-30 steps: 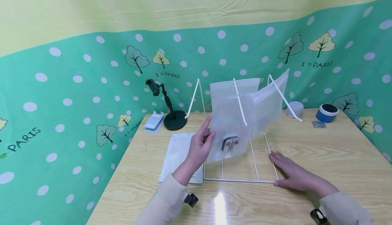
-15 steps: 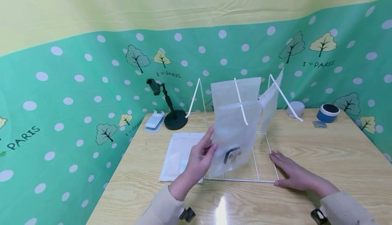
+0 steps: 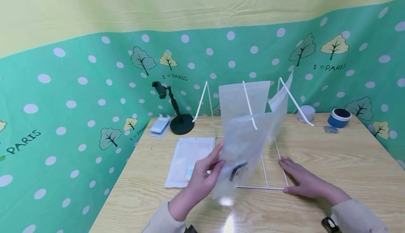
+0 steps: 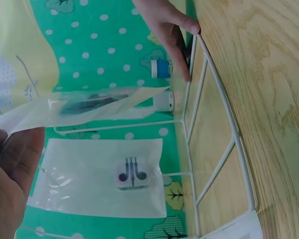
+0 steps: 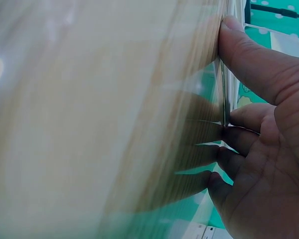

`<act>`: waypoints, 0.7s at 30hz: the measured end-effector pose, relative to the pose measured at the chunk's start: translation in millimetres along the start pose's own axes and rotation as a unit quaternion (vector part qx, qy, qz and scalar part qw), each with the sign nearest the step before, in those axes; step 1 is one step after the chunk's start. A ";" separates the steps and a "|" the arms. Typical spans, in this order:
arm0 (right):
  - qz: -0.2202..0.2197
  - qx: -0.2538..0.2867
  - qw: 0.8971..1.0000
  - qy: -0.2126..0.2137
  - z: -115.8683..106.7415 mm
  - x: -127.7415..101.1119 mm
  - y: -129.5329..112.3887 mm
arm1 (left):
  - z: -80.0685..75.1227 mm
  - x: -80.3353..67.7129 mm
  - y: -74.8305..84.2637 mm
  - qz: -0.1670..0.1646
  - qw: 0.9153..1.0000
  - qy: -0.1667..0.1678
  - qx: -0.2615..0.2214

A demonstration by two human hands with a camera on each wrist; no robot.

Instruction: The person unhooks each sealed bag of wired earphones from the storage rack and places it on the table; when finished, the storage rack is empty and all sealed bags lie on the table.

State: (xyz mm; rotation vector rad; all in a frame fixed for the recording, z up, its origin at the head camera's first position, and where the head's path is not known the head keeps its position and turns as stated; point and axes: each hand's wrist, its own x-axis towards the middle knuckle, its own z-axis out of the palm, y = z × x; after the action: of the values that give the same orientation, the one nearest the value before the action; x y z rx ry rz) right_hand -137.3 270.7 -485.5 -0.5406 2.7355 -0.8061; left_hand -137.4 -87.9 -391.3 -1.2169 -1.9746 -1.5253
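My left hand (image 3: pixel 200 178) pinches the left edge of a translucent plastic bag (image 3: pixel 245 138), tilted over the front of a white wire rack (image 3: pixel 267 169). A dark shape shows inside this bag. Behind it another translucent bag (image 3: pixel 231 97) hangs at the rack's middle prong; the left wrist view shows an earphone picture (image 4: pixel 132 172) in a hanging bag. A third translucent bag (image 3: pixel 280 108) hangs at the right prong. My right hand (image 3: pixel 303 180) rests at the rack base's right front corner, fingers extended along the side bar and thumb at the front.
A flat white bag (image 3: pixel 186 159) lies left of the rack. Behind it stand a pale blue folding stand (image 3: pixel 160 125) and a black stand with a round base (image 3: pixel 181 124). At the back right are a white jar (image 3: pixel 306 113), a blue jar (image 3: pixel 339 118) and a small grey item (image 3: pixel 330 129).
My left hand has drawn the bag down and toward me, away from the bag hanging behind it. The right-hand bag has swung narrower. My right hand stays on the rack base.
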 end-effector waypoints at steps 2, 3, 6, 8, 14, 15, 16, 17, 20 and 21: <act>-0.002 -0.003 1.000 0.001 0.3 -0.1 0.3 | -1.0 -1.4 3.7 0.007 1.000 -0.004 0.000; -0.002 -0.004 1.000 0.002 0.4 0.1 0.7 | -1.5 -2.1 5.5 0.009 1.000 -0.007 -0.002; 0.001 -0.003 1.000 0.000 0.7 0.8 1.4 | -2.8 -4.9 11.0 0.017 1.000 -0.011 -0.003; 0.001 -0.002 1.000 -0.002 0.2 0.9 1.3 | -3.6 -6.8 14.6 0.019 1.000 -0.014 -0.004; -0.010 -0.002 1.000 0.003 0.6 0.2 0.9 | -6.1 -14.8 25.0 0.016 1.000 -0.018 -0.005; -0.016 -0.002 1.000 0.008 0.8 0.2 1.3 | -6.6 -16.0 26.5 0.018 1.000 -0.016 -0.004; -0.025 -0.005 1.000 0.014 1.0 0.2 1.7 | -7.2 -17.1 27.9 0.021 1.000 -0.015 -0.002; -0.034 -0.009 0.999 0.019 1.3 0.2 2.3 | -7.8 -18.3 29.4 0.025 1.000 -0.015 -0.001; -0.055 -0.025 0.998 0.034 1.8 0.5 3.6 | -10.8 -20.8 33.8 0.037 0.999 -0.011 -0.001; -0.062 -0.029 0.997 0.037 2.2 0.8 4.1 | -12.4 -21.3 35.3 0.041 0.999 -0.010 -0.003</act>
State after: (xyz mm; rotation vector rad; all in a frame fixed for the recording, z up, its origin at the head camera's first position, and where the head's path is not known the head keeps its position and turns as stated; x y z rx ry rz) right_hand -138.4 272.5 -489.6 -0.7127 2.8231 -0.7923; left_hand -99.8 -106.3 -381.1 -1.3046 -1.9084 -1.4860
